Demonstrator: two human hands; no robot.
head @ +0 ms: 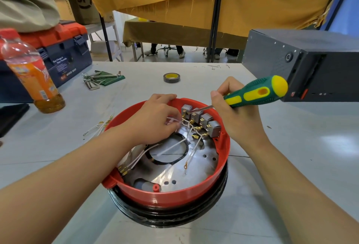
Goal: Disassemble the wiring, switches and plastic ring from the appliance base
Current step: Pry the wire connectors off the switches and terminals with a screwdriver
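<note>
Base [171,195]: red ring on black rim, centre of grey table [291,166], metal plate [196,170] inside; four grey switches [202,119] in a row at 1 o'clock on the ring's inner wall, white wires [174,146] with brass terminals trailing across the plate. Left hand [155,121] pinches wires beside the leftmost switch; right hand [235,111] grips a green-yellow screwdriver [256,93], tip at that switch. Table also holds: bottle [33,74] and toolbox [64,53] at 10 o'clock, hex keys [97,79] at 11, tape roll [172,78] at 12, black box [303,63] at 2.
</note>
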